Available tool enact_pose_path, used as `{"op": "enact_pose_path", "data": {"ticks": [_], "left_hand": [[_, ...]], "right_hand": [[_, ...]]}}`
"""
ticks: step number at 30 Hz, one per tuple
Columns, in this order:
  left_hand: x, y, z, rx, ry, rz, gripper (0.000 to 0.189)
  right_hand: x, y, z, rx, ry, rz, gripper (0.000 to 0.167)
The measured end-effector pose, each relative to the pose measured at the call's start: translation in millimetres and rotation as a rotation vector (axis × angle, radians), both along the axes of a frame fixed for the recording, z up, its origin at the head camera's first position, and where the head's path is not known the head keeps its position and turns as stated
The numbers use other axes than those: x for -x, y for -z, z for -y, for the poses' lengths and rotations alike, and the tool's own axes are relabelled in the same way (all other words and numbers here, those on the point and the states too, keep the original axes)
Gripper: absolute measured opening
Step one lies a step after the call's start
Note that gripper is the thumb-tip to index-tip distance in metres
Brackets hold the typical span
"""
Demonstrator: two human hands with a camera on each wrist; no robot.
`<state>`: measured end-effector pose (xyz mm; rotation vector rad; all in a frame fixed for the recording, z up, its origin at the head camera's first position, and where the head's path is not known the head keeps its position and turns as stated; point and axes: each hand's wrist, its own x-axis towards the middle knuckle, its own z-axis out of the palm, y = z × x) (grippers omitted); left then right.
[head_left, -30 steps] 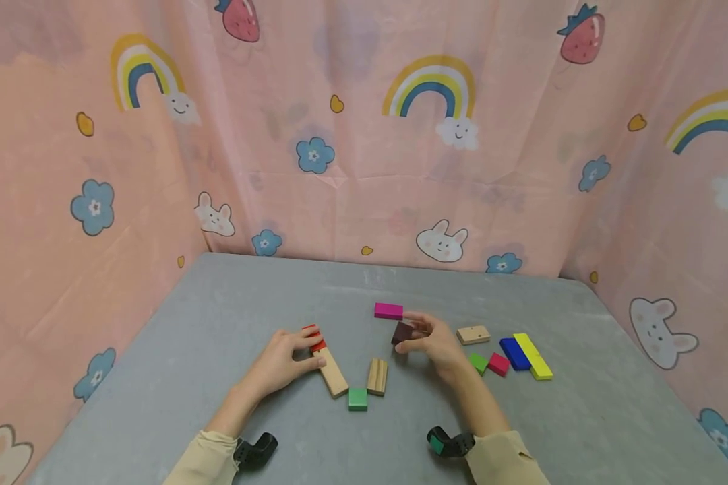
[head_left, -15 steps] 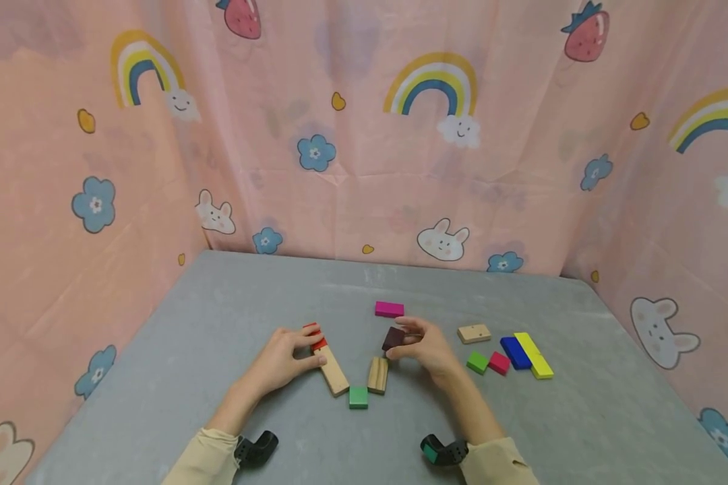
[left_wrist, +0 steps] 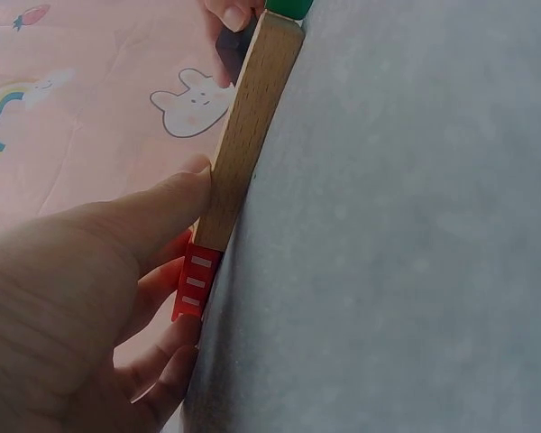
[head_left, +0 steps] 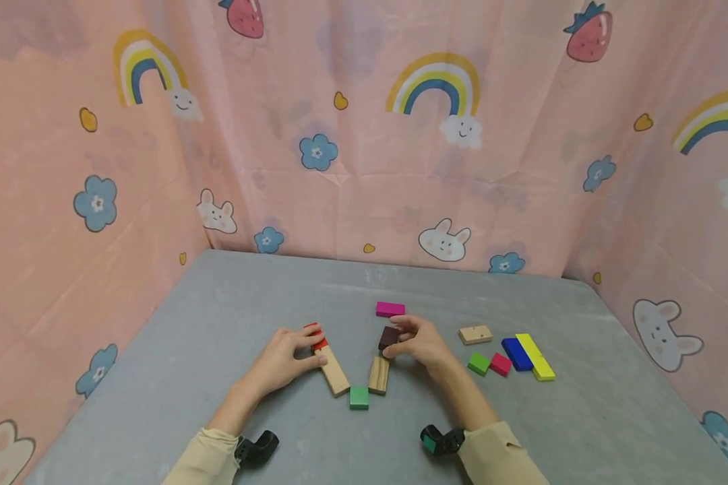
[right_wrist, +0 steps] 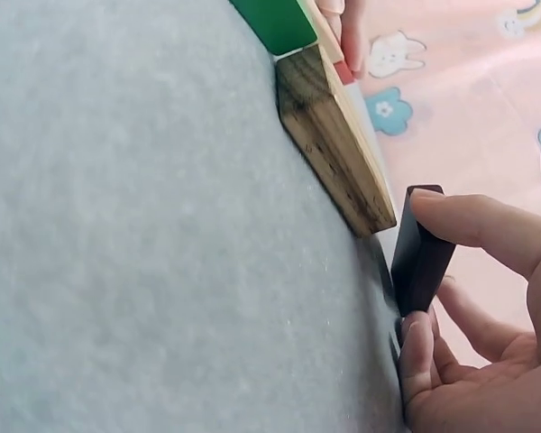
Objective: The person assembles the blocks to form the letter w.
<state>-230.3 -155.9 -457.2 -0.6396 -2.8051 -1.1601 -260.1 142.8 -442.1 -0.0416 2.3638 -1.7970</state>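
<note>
Wood, most likely, makes the brown block (head_left: 389, 337) light, stiff and a little slick, best taken by opposite edges, as the right hand (head_left: 421, 345) pinches it between thumb and fingers. It sits just off the striped block (head_left: 379, 376), near twelve o'clock; the left hand (head_left: 284, 362) curls its fingers about the red block (left_wrist: 196, 280), thumb against the plank (head_left: 335, 374).
</note>
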Motion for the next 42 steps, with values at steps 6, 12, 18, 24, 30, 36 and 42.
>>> {"op": "enact_pose_path", "data": {"ticks": [6, 12, 18, 24, 30, 36, 42], "left_hand": [[0.9, 0.4, 0.7, 0.004, 0.000, -0.007, 0.054], [0.3, 0.9, 1.0, 0.004, -0.007, -0.010, 0.054], [-0.6, 1.0, 0.6, 0.000, 0.003, -0.011, 0.055], [-0.6, 1.2, 0.5, -0.007, 0.006, -0.007, 0.054], [-0.1, 0.4, -0.3, -0.009, 0.005, -0.008, 0.053], [-0.5, 0.3, 0.1, -0.012, 0.024, -0.014, 0.054], [-0.6, 0.3, 0.1, -0.010, 0.023, -0.016, 0.054]], "right_hand": [[3.4, 0.1, -1, 0.012, -0.015, 0.025, 0.068], [2.9, 1.3, -6, 0.040, -0.059, 0.023, 0.071], [3.2, 4.9, -15, 0.110, -0.099, 0.041, 0.072], [1.2, 4.5, -14, 0.091, -0.094, 0.026, 0.069], [-1.2, 3.0, -10, 0.076, -0.088, 0.009, 0.062], [-0.8, 5.5, -5, 0.037, -0.062, -0.014, 0.052], [0.2, 7.4, 1, -0.005, -0.021, -0.027, 0.049]]}}
